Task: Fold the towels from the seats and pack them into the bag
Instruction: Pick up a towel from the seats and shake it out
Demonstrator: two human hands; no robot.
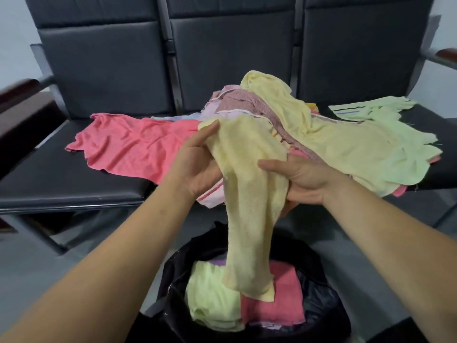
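A pale yellow towel hangs from both my hands over the seat's front edge. My left hand grips its upper left part and my right hand holds its right edge. The towel's lower end dangles into an open black bag on the floor below. A folded light green towel and a folded pink towel lie inside the bag. On the seats behind lies a heap of towels: a flat pink one, a large yellow one, a mauve one and a light green one.
A row of three black padded seats with tall backrests fills the back. Dark armrests stand at the far left and far right. Grey floor lies around the bag.
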